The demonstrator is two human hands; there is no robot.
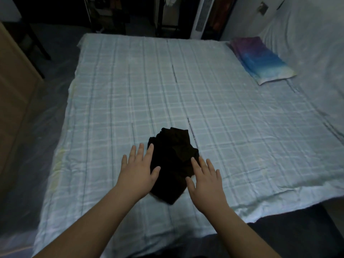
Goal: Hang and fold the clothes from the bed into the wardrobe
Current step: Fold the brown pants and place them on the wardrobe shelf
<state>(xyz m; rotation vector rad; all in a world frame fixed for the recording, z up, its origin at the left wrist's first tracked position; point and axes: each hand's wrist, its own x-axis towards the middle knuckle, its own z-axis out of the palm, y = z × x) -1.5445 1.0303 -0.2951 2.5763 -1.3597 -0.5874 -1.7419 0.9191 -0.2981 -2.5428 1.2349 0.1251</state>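
A black garment (173, 164) lies bunched on the checked bed sheet (223, 108), just below centre toward 6 o'clock; its long axis runs from 12 to 6, tilted slightly toward 11; the left hand (137, 168) and right hand (204, 177) flank it at 9 and 3, fingers straight and spread, gripping nothing, probably so they can flatten or gather it for folding; a pillow (260, 60) sits at 2 o'clock

both hands (136, 167) cover the black garment's (174, 155) near edges.
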